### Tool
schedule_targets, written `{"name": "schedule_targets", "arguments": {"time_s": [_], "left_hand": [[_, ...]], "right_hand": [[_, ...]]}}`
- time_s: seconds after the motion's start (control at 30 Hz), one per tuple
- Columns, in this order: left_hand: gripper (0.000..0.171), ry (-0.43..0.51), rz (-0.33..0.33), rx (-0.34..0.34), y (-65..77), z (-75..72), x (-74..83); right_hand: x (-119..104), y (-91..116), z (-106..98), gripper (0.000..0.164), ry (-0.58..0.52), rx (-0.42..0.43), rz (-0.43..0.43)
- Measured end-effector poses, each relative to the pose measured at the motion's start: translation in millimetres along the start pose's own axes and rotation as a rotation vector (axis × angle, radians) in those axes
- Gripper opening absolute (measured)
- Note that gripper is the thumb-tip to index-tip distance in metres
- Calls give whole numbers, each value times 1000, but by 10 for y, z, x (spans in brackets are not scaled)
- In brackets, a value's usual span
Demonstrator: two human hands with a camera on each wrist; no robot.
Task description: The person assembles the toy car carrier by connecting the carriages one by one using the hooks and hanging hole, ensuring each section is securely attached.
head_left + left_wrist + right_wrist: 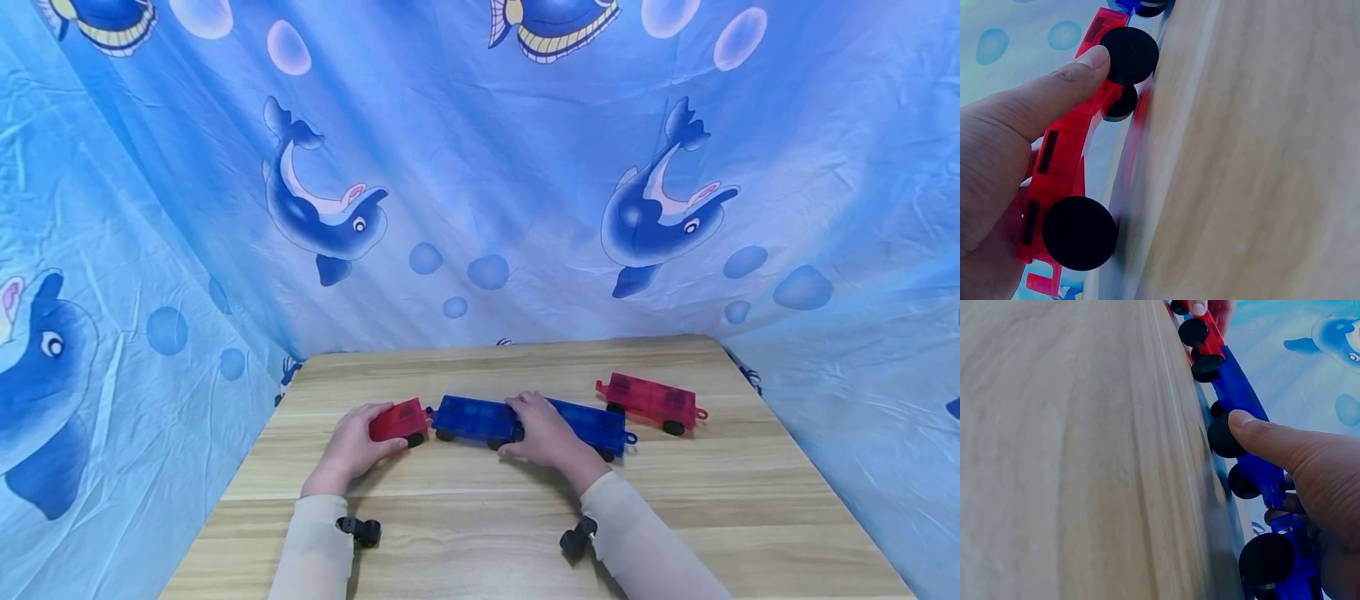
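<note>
My left hand (351, 443) grips a red see-through toy train car (405, 419) with black wheels, its thumb against a front wheel (1130, 55) in the left wrist view. The red car's right end meets the left end of a blue toy train car (472, 419). My right hand (546, 431) holds that blue car near its right end, thumb on a wheel (1225, 435) in the right wrist view. Just right of it is a second blue car (596, 427), partly hidden by the hand, its near end close to the first blue car's end.
A second red car (651, 401) stands alone at the right, behind the end of the blue cars, with a hook at its left end and a loop at its right. All the cars are on a wooden table (465, 525). A blue sea-print cloth (480, 167) surrounds the table's back and sides.
</note>
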State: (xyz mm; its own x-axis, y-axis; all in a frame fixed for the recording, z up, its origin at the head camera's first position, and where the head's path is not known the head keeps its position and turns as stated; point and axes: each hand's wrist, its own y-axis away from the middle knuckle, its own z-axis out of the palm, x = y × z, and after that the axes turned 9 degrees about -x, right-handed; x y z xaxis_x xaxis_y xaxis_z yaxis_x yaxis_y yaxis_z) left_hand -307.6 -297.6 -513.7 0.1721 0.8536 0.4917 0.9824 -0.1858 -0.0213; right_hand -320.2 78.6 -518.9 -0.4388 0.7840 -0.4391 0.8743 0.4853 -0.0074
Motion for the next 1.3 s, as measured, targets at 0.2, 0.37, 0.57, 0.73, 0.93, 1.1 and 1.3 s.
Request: {"name": "schedule_targets", "arguments": {"time_s": [0.2,0.37,0.57,0.73,0.93,1.1,1.3], "left_hand": [[80,23,6,0,29,-12,-30],[79,44,17,9,55,-28,-65],[77,52,27,6,88,-51,-115],[73,67,21,14,118,-69,-169],[72,69,23,23,134,-95,-237],[72,76,10,14,154,-129,-273],[73,67,-11,13,185,-176,-304]], "right_hand": [[21,73,-84,97,-1,25,-23],[116,145,-162,96,10,66,-8],[236,247,-264,93,1,105,27],[351,325,-304,91,27,135,31],[489,411,-345,92,55,146,28],[596,487,-390,93,50,140,39],[677,530,-405,96,39,99,59]]}}
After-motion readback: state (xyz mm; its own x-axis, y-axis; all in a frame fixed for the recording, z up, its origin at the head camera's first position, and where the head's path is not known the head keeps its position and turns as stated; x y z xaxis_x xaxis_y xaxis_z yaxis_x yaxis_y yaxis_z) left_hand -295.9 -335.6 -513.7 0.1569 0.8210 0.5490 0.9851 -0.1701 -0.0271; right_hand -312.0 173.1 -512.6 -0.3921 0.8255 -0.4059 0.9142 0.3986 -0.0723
